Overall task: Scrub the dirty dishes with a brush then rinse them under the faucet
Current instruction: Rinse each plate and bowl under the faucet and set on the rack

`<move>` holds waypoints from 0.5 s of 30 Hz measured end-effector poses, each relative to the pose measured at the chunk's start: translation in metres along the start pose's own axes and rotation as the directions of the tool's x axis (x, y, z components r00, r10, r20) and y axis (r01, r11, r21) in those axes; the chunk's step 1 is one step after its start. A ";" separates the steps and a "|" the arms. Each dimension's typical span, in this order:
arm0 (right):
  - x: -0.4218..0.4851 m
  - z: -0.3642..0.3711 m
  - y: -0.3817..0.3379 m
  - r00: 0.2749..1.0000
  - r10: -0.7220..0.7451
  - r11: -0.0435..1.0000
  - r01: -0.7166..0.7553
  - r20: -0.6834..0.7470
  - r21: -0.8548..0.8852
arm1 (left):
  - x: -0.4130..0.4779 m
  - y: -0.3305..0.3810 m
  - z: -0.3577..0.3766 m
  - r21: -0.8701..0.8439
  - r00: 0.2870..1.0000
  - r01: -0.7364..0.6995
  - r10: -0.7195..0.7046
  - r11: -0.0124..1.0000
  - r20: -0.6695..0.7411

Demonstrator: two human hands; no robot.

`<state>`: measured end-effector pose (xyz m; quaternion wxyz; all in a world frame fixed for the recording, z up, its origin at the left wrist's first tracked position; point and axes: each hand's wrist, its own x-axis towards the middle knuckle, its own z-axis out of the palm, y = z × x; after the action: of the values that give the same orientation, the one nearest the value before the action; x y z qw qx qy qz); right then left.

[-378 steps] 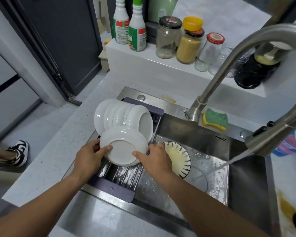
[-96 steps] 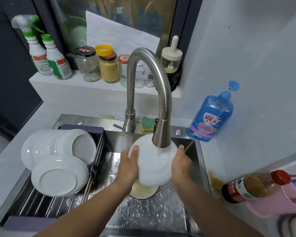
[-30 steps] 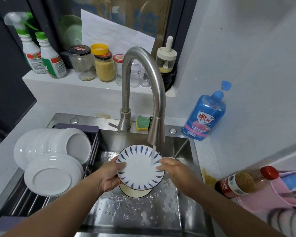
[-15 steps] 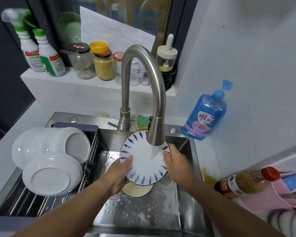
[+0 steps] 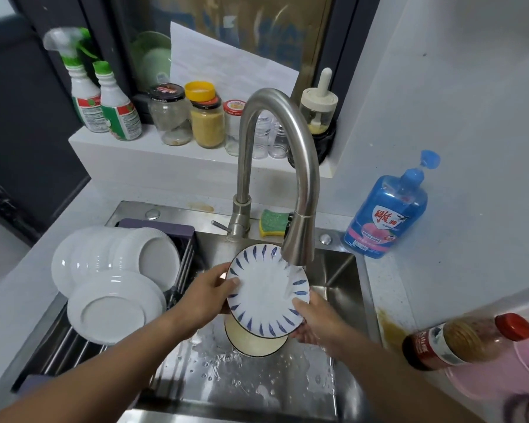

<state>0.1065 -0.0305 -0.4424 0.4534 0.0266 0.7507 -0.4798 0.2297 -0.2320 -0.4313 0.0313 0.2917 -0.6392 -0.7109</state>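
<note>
There is one head camera only: from above the front edge of the counter [image 5: 388, 288] it looks forward and down, close over the sink [image 5: 339, 270], facing the faucet [image 5: 246, 166] and the back shelf [image 5: 165, 166].

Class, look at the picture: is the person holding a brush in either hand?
No, the left hand and the right hand both grip the blue-patterned plate under the faucet.
</note>
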 end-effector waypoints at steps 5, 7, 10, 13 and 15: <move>0.000 0.017 -0.012 0.980 -0.150 0.989 0.151 -0.132 -0.004 | -0.003 -0.001 -0.021 0.136 0.985 -0.169 0.170 0.976 0.008; 0.000 0.015 -0.016 0.963 -0.190 0.981 0.182 -0.192 -0.061 | -0.004 -0.007 -0.031 0.347 0.959 -0.281 0.268 0.895 0.088; -0.003 0.008 -0.026 0.947 -0.212 0.969 0.173 -0.241 -0.175 | -0.004 -0.022 -0.044 0.658 0.897 -0.438 0.343 0.613 0.278; -0.008 0.003 -0.038 0.959 -0.161 0.977 0.122 -0.232 -0.174 | -0.004 -0.031 -0.041 0.701 0.818 -0.571 0.362 0.427 0.447; -0.010 0.000 -0.043 0.973 -0.079 0.978 0.033 -0.218 -0.207 | -0.006 -0.026 -0.035 0.700 0.787 -0.606 0.414 0.378 0.457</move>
<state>0.0922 -0.0494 -0.4051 0.3522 0.0130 0.8424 -0.4076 0.2594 -0.2558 -0.4533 0.0445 -0.0166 -0.9497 -0.3095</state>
